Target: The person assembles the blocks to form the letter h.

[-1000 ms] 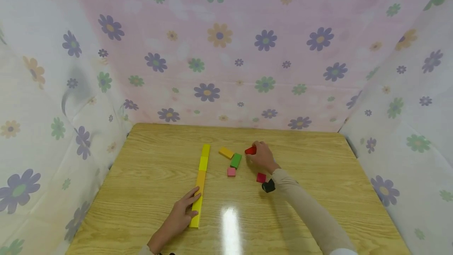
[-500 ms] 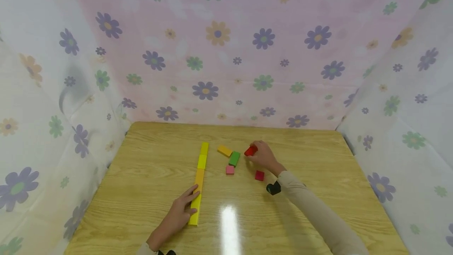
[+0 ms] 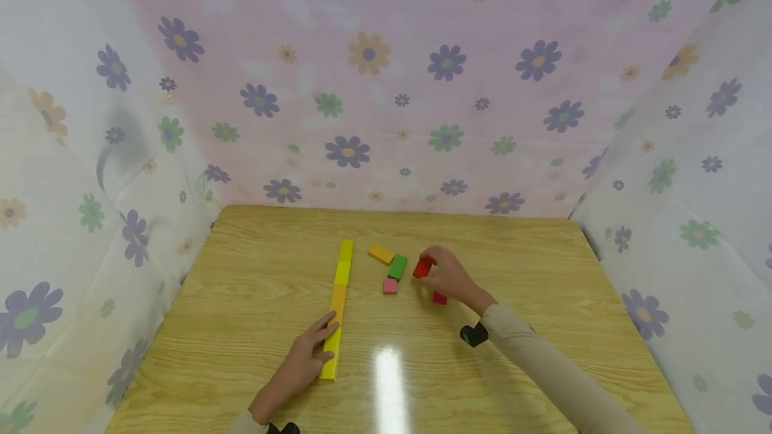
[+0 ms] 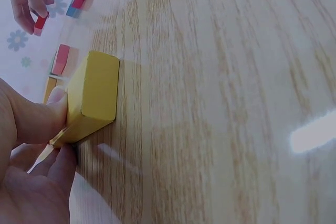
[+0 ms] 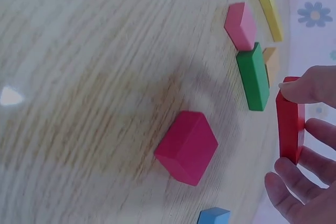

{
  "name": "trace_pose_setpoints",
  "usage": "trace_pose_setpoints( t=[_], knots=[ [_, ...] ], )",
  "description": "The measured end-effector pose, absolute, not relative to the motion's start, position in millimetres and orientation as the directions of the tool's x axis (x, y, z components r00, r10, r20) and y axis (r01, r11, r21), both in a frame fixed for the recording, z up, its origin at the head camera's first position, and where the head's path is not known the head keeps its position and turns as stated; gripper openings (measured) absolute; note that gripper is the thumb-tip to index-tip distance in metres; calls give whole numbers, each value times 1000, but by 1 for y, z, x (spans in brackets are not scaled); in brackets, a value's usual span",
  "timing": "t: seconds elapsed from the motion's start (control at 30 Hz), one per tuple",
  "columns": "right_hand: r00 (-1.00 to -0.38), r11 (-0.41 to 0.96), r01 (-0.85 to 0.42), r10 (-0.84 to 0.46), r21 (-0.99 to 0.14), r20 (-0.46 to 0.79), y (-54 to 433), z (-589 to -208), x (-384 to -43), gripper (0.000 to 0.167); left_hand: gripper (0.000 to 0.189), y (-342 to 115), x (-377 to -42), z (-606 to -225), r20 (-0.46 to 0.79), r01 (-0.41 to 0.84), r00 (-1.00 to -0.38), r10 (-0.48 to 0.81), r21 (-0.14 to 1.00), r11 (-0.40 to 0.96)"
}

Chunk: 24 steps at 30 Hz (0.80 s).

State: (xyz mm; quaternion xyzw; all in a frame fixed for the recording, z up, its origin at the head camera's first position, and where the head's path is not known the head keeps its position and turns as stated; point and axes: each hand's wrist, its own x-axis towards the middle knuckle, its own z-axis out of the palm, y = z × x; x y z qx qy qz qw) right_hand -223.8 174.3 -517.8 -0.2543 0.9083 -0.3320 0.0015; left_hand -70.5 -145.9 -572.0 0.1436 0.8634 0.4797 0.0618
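My left hand (image 3: pixel 301 359) lies along a straight row of end-to-end blocks. In the left wrist view its thumb and fingers pinch the sides of the row's near yellow block (image 4: pixel 100 85). Beyond it the row continues with an orange block (image 3: pixel 339 300) and two more yellow ones. My right hand (image 3: pixel 454 278) grips a red block (image 5: pixel 290 129) between thumb and fingertips, to the right of a green block (image 3: pixel 397 267). A crimson block (image 5: pixel 188 148) sits on the table under the right hand, partly hidden by it in the head view.
Left of the red block, a pink block (image 3: pixel 390 286) and an orange block (image 3: pixel 381 254) lie close to the green one. A blue block (image 5: pixel 214 216) appears near the crimson one in the wrist views. Flowered cloth (image 3: pixel 386 86) walls the wooden table (image 3: pixel 519 246) at back and sides.
My right hand has turned the red block and drawn it slightly nearer, now covering part of the crimson block. The left hand keeps its place on the row.
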Motion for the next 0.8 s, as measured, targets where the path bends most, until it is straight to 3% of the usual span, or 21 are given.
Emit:
trace_pose_setpoints(
  t=[0.43, 0.8],
  knots=[
    [-809, 583, -535, -563, -611, 171, 168, -519, -194, 41, 57, -146, -72, -573, 33, 182, -956, 291, 847, 500],
    [-777, 551, -521, -622, -652, 95, 158, -510, -161, 40, 58, -146, -72, -575, 27, 178, -955, 296, 848, 499]
  ],
)
